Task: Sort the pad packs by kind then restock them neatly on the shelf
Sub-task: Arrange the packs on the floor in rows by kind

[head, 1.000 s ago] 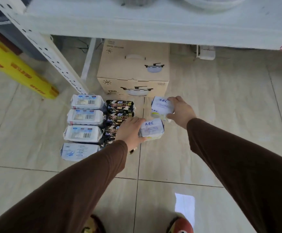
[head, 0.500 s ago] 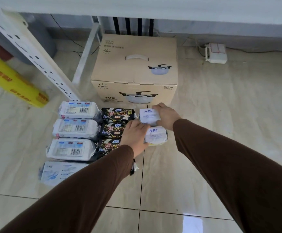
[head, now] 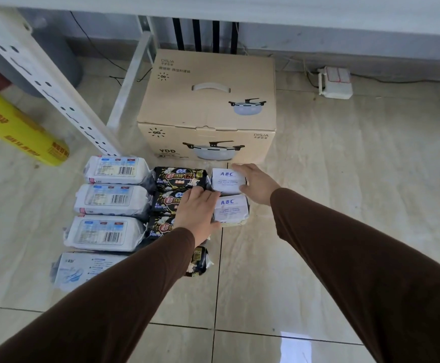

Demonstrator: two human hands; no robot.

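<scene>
Pad packs lie on the tiled floor in three columns. Several white packs with barcodes (head: 114,170) form the left column and several black packs (head: 179,176) the middle one. Two white ABC packs make the right column, the far one (head: 226,179) against the carton and the near one (head: 232,209) just behind it. My left hand (head: 197,213) rests flat on the black packs, its thumb and fingertips touching the near ABC pack's left end. My right hand (head: 258,184) holds the far ABC pack's right end between index finger and thumb.
A tan cooking-pot carton (head: 208,108) stands right behind the packs. The white shelf post (head: 48,90) slants down at left, beside a yellow roll (head: 17,127). A white power strip (head: 334,82) lies at the back right. Bare tiles extend to the right.
Both ABC packs came down onto the floor and now sit in line beside the black packs. My left hand has flattened. The view moved closer and lower.
</scene>
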